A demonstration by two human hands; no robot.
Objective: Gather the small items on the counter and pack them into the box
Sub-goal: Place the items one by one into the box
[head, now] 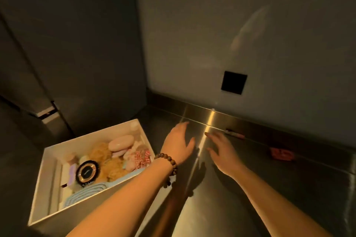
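Counter [250, 188]: box [92, 194] left of open grips.

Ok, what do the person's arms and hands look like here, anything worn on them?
Both forearms are bare, with no sleeves in view and no gloves. The left hand has a bracelet of round dark brown beads around the wrist. The right hand and its wrist carry nothing: no watch or band. I see no rings on either hand, though the dim light and blur make that hard to be sure of.

The tabletop [240, 188] at lower right is brushed metal, glossy with streaked glare. The box [41, 183] at lower left looks matt and smooth. The bracelet [169, 165] has matt wood-like beads.
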